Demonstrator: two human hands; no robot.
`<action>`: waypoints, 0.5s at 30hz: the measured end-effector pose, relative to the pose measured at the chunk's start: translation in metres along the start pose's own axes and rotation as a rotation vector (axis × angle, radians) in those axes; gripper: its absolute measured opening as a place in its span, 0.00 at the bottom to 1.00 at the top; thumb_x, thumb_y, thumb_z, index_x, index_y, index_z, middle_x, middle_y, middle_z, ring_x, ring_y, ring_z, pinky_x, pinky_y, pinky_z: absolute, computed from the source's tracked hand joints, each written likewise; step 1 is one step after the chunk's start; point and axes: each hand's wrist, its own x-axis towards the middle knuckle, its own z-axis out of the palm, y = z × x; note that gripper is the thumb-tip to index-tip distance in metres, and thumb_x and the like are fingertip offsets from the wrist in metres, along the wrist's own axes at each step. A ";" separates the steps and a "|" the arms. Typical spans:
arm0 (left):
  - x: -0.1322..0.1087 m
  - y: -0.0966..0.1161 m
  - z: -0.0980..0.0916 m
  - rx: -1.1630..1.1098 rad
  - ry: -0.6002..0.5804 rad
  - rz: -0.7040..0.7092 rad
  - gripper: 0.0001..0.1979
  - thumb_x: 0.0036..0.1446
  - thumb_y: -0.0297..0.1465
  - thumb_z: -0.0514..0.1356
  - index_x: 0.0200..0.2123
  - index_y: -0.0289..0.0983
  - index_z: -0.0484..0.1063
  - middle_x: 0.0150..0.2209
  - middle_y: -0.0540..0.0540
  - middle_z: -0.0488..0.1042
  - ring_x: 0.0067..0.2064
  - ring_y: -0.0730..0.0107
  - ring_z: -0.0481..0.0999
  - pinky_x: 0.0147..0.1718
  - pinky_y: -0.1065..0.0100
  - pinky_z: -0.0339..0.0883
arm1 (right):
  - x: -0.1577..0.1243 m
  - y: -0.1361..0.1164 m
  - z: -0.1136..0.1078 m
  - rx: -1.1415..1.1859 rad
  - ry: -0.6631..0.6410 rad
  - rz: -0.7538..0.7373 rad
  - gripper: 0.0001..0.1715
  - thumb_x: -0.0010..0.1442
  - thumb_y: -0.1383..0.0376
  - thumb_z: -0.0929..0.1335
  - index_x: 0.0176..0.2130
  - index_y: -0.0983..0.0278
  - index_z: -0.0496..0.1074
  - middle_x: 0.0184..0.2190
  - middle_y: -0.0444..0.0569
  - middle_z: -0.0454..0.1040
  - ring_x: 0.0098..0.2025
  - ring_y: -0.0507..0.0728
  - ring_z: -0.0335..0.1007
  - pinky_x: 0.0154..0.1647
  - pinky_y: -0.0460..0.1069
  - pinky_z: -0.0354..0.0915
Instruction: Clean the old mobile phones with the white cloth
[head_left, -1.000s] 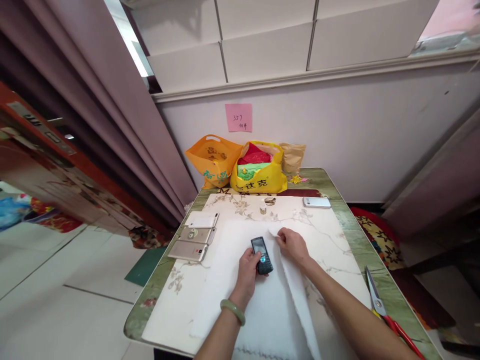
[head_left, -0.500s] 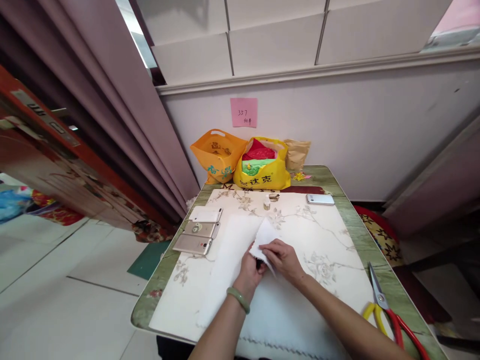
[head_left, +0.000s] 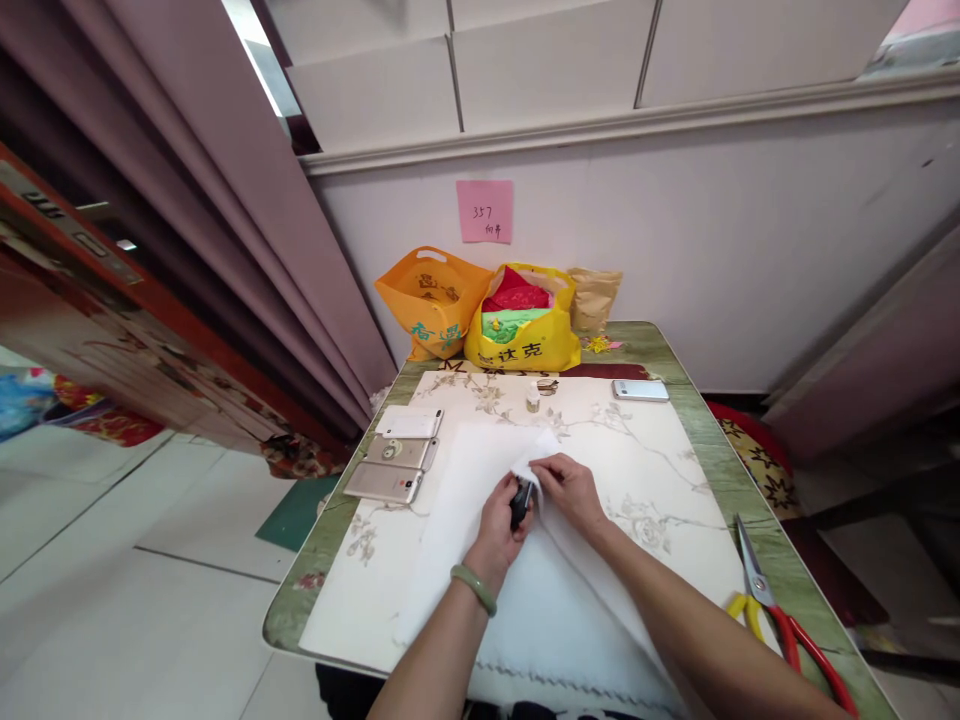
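Observation:
My left hand (head_left: 501, 520), with a green bangle on the wrist, is closed around a small black phone (head_left: 520, 503) held on edge over a white cloth (head_left: 540, 600). My right hand (head_left: 571, 489) pinches a corner of that white cloth and presses it against the phone's top. The cloth lies spread on a floral white sheet (head_left: 660, 470) over the green table (head_left: 709, 455). Most of the phone is hidden by my fingers and the cloth.
Three phones (head_left: 395, 453) lie in a row at the table's left edge, another phone (head_left: 640, 390) at the back right. A small bottle (head_left: 532, 398) stands near the back. Orange bag (head_left: 431, 302) and yellow bag (head_left: 525, 325) sit against the wall. Red-handled scissors (head_left: 780, 625) lie at right.
The black phone lay face up in my left hand; now it is turned on edge. My right hand has brought the cloth corner over onto the phone.

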 end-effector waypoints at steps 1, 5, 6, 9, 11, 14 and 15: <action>-0.001 0.000 0.000 0.009 -0.003 0.000 0.16 0.53 0.35 0.59 0.44 0.39 0.66 0.19 0.55 0.64 0.12 0.83 0.54 0.11 0.78 0.38 | 0.002 0.001 0.000 -0.017 0.030 0.012 0.11 0.57 0.58 0.67 0.35 0.57 0.79 0.32 0.48 0.76 0.34 0.57 0.71 0.38 0.52 0.65; -0.003 -0.001 -0.002 0.026 0.037 0.003 0.17 0.54 0.36 0.57 0.47 0.39 0.65 0.17 0.57 0.61 0.11 0.82 0.53 0.11 0.78 0.39 | -0.010 -0.007 -0.001 -0.008 -0.067 -0.044 0.12 0.59 0.58 0.66 0.36 0.56 0.79 0.33 0.49 0.76 0.35 0.58 0.70 0.39 0.52 0.65; -0.002 -0.002 -0.003 0.023 0.053 0.001 0.17 0.54 0.36 0.56 0.47 0.39 0.64 0.16 0.58 0.59 0.11 0.81 0.53 0.11 0.77 0.39 | -0.014 -0.009 -0.001 0.001 -0.112 -0.066 0.12 0.60 0.58 0.66 0.37 0.55 0.79 0.33 0.49 0.76 0.35 0.58 0.70 0.38 0.52 0.65; -0.001 -0.002 -0.001 0.040 0.062 0.006 0.18 0.54 0.36 0.55 0.49 0.39 0.64 0.16 0.58 0.58 0.11 0.80 0.54 0.11 0.77 0.39 | -0.017 -0.010 -0.002 0.011 -0.140 -0.072 0.13 0.60 0.57 0.65 0.37 0.55 0.79 0.33 0.49 0.76 0.34 0.58 0.70 0.38 0.52 0.65; -0.003 -0.001 0.001 0.069 0.044 0.015 0.19 0.54 0.35 0.56 0.50 0.39 0.63 0.17 0.57 0.61 0.12 0.80 0.55 0.11 0.77 0.39 | -0.008 -0.005 -0.003 0.001 -0.065 -0.032 0.12 0.58 0.56 0.66 0.35 0.56 0.79 0.32 0.49 0.76 0.34 0.58 0.70 0.38 0.52 0.65; -0.008 0.001 0.005 0.115 0.024 0.033 0.22 0.53 0.36 0.57 0.52 0.40 0.63 0.19 0.55 0.65 0.12 0.80 0.55 0.11 0.77 0.39 | 0.001 -0.001 -0.005 -0.031 0.016 -0.006 0.11 0.56 0.57 0.67 0.33 0.57 0.79 0.31 0.48 0.76 0.33 0.58 0.70 0.38 0.52 0.64; -0.009 0.002 0.006 0.124 0.027 0.040 0.23 0.53 0.37 0.57 0.53 0.40 0.63 0.18 0.56 0.64 0.12 0.80 0.55 0.11 0.77 0.39 | -0.001 -0.002 -0.005 -0.037 0.001 -0.021 0.10 0.57 0.57 0.67 0.33 0.57 0.79 0.31 0.48 0.76 0.33 0.58 0.70 0.38 0.52 0.64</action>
